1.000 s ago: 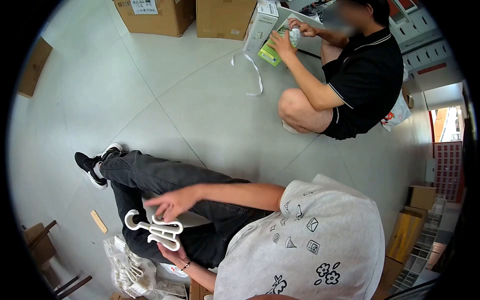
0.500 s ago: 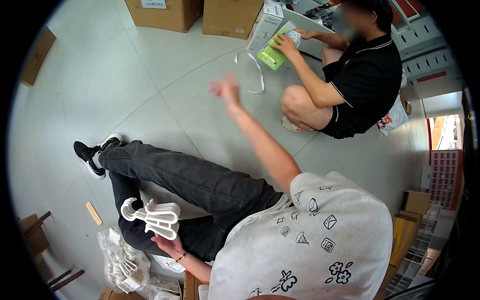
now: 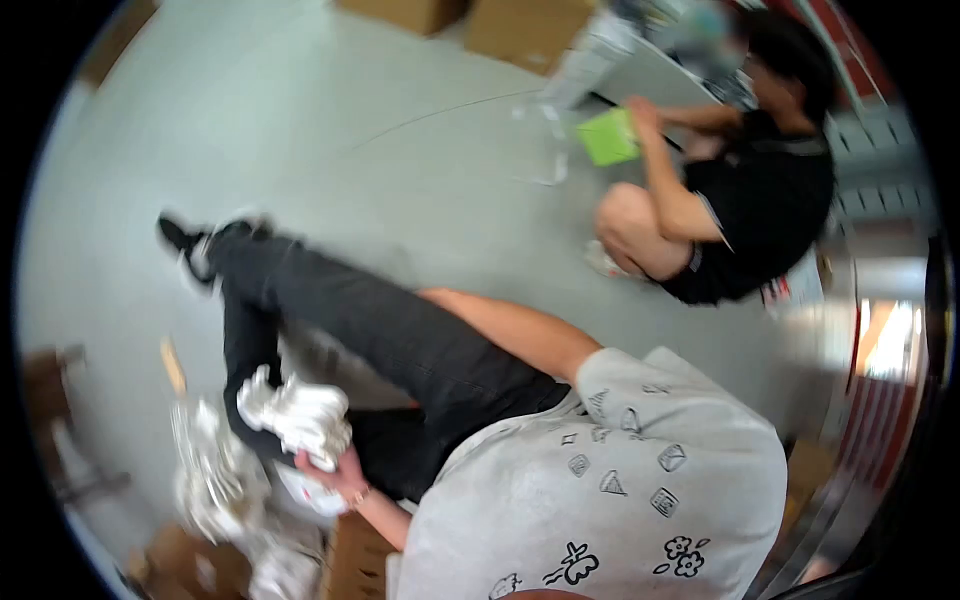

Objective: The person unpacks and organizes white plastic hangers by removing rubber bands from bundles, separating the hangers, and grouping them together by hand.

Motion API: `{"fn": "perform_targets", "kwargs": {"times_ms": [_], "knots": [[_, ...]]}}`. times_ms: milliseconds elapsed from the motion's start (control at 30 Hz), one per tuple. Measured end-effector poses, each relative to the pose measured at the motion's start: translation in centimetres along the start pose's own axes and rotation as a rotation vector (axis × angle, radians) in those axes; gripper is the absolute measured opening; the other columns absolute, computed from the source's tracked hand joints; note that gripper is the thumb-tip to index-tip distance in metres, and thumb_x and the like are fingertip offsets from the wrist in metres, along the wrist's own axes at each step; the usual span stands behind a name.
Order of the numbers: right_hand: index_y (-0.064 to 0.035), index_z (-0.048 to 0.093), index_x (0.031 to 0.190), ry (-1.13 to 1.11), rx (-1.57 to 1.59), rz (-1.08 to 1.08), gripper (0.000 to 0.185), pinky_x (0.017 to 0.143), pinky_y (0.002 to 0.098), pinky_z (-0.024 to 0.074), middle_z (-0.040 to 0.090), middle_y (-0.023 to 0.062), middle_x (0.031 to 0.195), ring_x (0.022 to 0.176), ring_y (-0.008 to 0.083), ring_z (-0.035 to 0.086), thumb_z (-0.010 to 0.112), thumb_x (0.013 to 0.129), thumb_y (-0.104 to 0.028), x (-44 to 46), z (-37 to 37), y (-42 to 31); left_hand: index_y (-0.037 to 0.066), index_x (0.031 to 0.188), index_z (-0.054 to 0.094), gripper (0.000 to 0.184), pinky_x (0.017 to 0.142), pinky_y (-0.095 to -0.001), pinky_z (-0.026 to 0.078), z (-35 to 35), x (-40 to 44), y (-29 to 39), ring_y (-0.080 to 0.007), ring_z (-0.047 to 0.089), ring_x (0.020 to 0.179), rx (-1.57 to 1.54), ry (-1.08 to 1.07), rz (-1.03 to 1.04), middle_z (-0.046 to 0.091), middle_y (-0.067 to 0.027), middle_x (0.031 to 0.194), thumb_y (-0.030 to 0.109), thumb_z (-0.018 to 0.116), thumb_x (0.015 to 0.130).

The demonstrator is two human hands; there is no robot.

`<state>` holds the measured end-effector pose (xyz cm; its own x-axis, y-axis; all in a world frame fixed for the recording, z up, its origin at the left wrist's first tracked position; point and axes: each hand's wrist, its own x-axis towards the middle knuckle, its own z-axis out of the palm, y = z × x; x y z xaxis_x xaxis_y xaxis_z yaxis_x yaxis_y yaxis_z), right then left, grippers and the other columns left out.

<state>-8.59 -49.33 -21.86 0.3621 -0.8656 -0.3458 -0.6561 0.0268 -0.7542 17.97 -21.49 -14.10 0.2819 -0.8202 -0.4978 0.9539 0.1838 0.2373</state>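
My left hand (image 3: 340,474) is closed around the lower end of a bundle of white plastic hangers (image 3: 305,415), held beside my bent leg. The hangers are stacked together and blurred by motion. My right forearm (image 3: 510,330) runs down behind my raised thigh, which hides the hand; whether it touches anything cannot be seen. Close to my left hand, a clear plastic bag of white hangers (image 3: 220,480) lies on the floor.
Opposite me another person (image 3: 765,190) squats, holding a green package (image 3: 608,138) near a white drawer. Cardboard boxes (image 3: 530,30) stand at the back, and a carton (image 3: 358,555) is beside my left arm. A white strap (image 3: 555,150) and a wooden strip (image 3: 173,366) lie on the floor.
My right hand, stretched out over the floor before, has dropped out of sight behind my thigh. The left hand still holds the hangers. The other person's green package has turned and the view has shifted.
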Motion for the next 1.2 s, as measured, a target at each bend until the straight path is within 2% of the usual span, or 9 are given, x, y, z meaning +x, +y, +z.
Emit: {"fn": "perform_targets", "kwargs": {"times_ms": [67, 133, 233, 333, 500, 733, 900, 1033, 1200], "knots": [[-0.0049, 0.055, 0.137, -0.007, 0.021, -0.008, 0.043, 0.077, 0.0368, 0.0525, 0.074, 0.0128, 0.112, 0.091, 0.0215, 0.067, 0.055, 0.099, -0.025, -2.1, 1.0, 0.0, 0.007, 0.151, 0.045, 0.073, 0.117, -0.0497, 0.037, 0.0, -1.1, 0.2, -0.0312, 0.047, 0.140, 0.021, 0.098, 0.016, 0.052, -0.0111, 0.152, 0.035, 0.068, 0.088], [-0.0046, 0.056, 0.136, 0.002, 0.040, 0.008, 0.042, 0.078, 0.0366, 0.0526, 0.073, 0.0127, 0.112, 0.092, 0.0216, 0.068, 0.055, 0.099, -0.026, -4.7, 1.1, 0.3, 0.002, 0.150, 0.044, 0.073, 0.112, -0.0450, 0.045, 1.6, -1.6, -1.0, -0.0307, 0.057, 0.131, 0.381, 0.308, 0.146, 0.058, -0.0142, 0.142, 0.032, 0.069, 0.088], [-0.0042, 0.057, 0.134, 0.016, 0.103, 0.048, 0.041, 0.080, 0.0364, 0.0527, 0.073, 0.0127, 0.112, 0.093, 0.0217, 0.068, 0.055, 0.100, -0.026, -6.9, 0.7, 0.8, 0.001, 0.153, 0.035, 0.083, 0.109, -0.0398, 0.046, 9.2, -0.6, -1.1, -0.0250, 0.062, 0.121, 0.737, 0.076, 0.368, 0.061, -0.0129, 0.132, 0.019, 0.077, 0.083], [-0.0038, 0.058, 0.132, 0.018, 0.184, 0.076, 0.039, 0.081, 0.0362, 0.0529, 0.073, 0.0126, 0.112, 0.094, 0.0218, 0.068, 0.055, 0.100, -0.026, -8.2, 0.4, 1.3, 0.001, 0.156, 0.027, 0.094, 0.110, -0.0382, 0.044, 11.9, -3.8, 0.6, -0.0253, 0.060, 0.123, 0.729, 0.086, 0.530, 0.058, -0.0190, 0.134, 0.020, 0.079, 0.081], [-0.0032, 0.060, 0.129, 0.006, 0.347, 0.120, 0.038, 0.084, 0.0359, 0.0531, 0.073, 0.0125, 0.112, 0.096, 0.0219, 0.068, 0.055, 0.101, -0.027, -8.8, -0.5, 2.0, 0.001, 0.151, 0.037, 0.072, 0.106, -0.0387, 0.048, 9.2, -7.4, 3.7, -0.0252, 0.059, 0.125, 0.562, 0.260, 0.750, 0.054, -0.0169, 0.140, 0.021, 0.071, 0.091], [-0.0023, 0.063, 0.125, -0.015, 0.502, 0.167, 0.036, 0.087, 0.0354, 0.0534, 0.073, 0.0123, 0.113, 0.099, 0.0222, 0.068, 0.055, 0.102, -0.028, -8.2, -1.4, 2.2, 0.003, 0.148, 0.042, 0.055, 0.106, -0.0356, 0.044, 3.5, -10.3, 7.3, -0.0219, 0.055, 0.128, 0.362, 0.504, 0.824, 0.055, -0.0121, 0.139, 0.023, 0.061, 0.100], [-0.0016, 0.065, 0.123, -0.040, 0.586, 0.208, 0.035, 0.089, 0.0351, 0.0537, 0.073, 0.0122, 0.113, 0.101, 0.0224, 0.068, 0.055, 0.102, -0.028, -7.1, -1.3, 1.9, 0.004, 0.141, 0.049, 0.047, 0.093, -0.0327, 0.052, -3.1, -11.9, 7.9, -0.0192, 0.063, 0.113, 0.428, 0.715, 0.687, 0.063, -0.0085, 0.126, 0.017, 0.065, 0.098], [-0.0011, 0.067, 0.120, -0.060, 0.658, 0.268, 0.035, 0.091, 0.0348, 0.0539, 0.073, 0.0121, 0.113, 0.103, 0.0225, 0.068, 0.055, 0.103, -0.029, -5.9, -1.1, 3.5, 0.008, 0.141, 0.051, 0.048, 0.098, -0.0377, 0.050, -6.7, -13.4, 7.2, -0.0196, 0.062, 0.117, 0.175, 0.681, 0.512, 0.062, -0.0065, 0.134, 0.029, 0.061, 0.099], [-0.0005, 0.069, 0.116, 0.133, 0.575, 0.178, 0.032, 0.091, 0.0327, 0.0537, 0.072, 0.0113, 0.110, 0.101, 0.0214, 0.068, 0.057, 0.103, -0.027, -3.6, -1.6, 2.3, 0.007, 0.141, 0.052, 0.050, 0.100, -0.0373, 0.050, -1.0, -11.5, 5.6, -0.0207, 0.062, 0.121, 0.053, 0.551, 0.496, 0.062, -0.0062, 0.136, 0.030, 0.062, 0.098]]}}
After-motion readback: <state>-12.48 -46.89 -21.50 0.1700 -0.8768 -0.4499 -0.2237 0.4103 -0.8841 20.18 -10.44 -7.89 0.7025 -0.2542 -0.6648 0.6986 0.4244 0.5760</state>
